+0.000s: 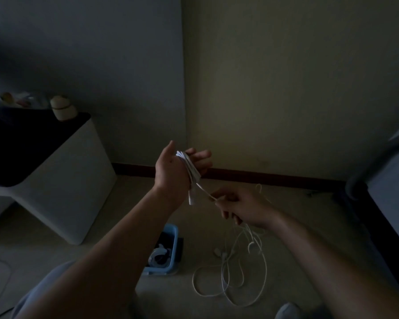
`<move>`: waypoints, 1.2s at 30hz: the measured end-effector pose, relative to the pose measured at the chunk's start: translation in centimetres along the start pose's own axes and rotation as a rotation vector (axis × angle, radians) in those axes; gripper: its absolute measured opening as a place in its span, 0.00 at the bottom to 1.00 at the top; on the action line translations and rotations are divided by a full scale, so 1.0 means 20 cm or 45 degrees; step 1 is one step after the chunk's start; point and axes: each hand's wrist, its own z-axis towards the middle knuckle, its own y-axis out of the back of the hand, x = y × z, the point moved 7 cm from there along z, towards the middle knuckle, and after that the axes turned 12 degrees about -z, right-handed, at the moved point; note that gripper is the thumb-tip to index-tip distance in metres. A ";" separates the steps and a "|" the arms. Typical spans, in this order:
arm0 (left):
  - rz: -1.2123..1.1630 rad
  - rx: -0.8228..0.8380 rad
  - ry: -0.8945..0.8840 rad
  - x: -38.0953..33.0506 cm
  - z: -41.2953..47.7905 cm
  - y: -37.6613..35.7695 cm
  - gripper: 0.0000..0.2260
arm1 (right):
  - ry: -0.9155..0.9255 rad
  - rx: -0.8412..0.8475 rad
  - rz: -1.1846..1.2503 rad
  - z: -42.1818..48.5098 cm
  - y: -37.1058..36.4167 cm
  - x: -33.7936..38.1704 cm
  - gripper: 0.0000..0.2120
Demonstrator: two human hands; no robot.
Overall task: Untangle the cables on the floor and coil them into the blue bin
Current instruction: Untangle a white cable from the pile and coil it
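At the bottom edge of the frame, two knees in pale blue-grey cloth (42, 291) are cut off by the picture.

Just above them, at lower centre, a blue plastic bin (175, 247) stands on the pale floor (101, 245). The left forearm covers its left half. Inside it lies a coiled white lead (158, 253) on some dark things that the dim light leaves unreadable.

To the right of the bin, the loose end of a thin white cable (228, 279) sprawls on the floor in several overlapping loops, with a small white plug (217, 251) among them. Strands rise from there to the right hand (237, 208) at centre right. This hand has its fingers curled round the cable and pinches it at the fingertips.

From the pinch the cable runs taut up to the left hand (177, 171) at the centre of the frame. That hand is raised with thumb up and fingers nearly straight. The cable is wound in several turns round its palm, and a short white end hangs below the wrist.

At left stands a white table with a black top (62, 185), cut off by the frame edge. A cream rounded object (61, 108) and some blurred items sit on its far side.

Beyond is a corner of grey and cream walls above a dark red skirting board (274, 177). A grey-blue piece of furniture (392, 180) is cut off at the right edge.
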 end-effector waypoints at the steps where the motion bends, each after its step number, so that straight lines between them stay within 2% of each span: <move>1: 0.037 -0.019 -0.006 0.00 0.00 0.00 0.23 | 0.015 -0.042 -0.004 0.00 0.01 0.01 0.06; 5: 0.252 -0.066 0.049 0.03 0.00 -0.01 0.23 | 0.025 -0.184 0.054 -0.01 0.08 0.07 0.07; 8: 0.392 -0.026 0.125 0.10 0.01 -0.03 0.22 | 0.025 -0.171 0.168 -0.03 0.11 0.10 0.12; 11: 0.368 -0.027 0.164 0.14 0.01 -0.02 0.21 | 0.047 -0.143 0.157 -0.03 0.12 0.13 0.13; 15: 0.393 -0.026 0.204 0.16 0.03 -0.01 0.32 | 0.074 -0.166 0.111 -0.04 0.13 0.14 0.12; 18: 0.511 0.161 0.270 0.21 0.00 -0.07 0.36 | 0.051 -0.179 0.293 -0.05 0.18 0.16 0.08; 21: 0.677 0.279 0.314 0.24 -0.07 -0.12 0.28 | 0.131 -0.217 0.216 -0.06 0.22 0.18 0.06; 27: 1.138 0.471 0.224 0.25 -0.15 -0.17 0.11 | 0.186 -0.519 0.074 -0.07 0.35 0.14 0.03; 31: 1.156 0.408 0.263 0.27 -0.17 -0.17 0.13 | 0.145 -0.556 0.012 -0.05 0.36 0.10 0.03; 36: 0.960 0.329 0.251 0.25 -0.15 -0.15 0.15 | 0.088 -0.483 0.213 -0.03 0.33 0.07 0.06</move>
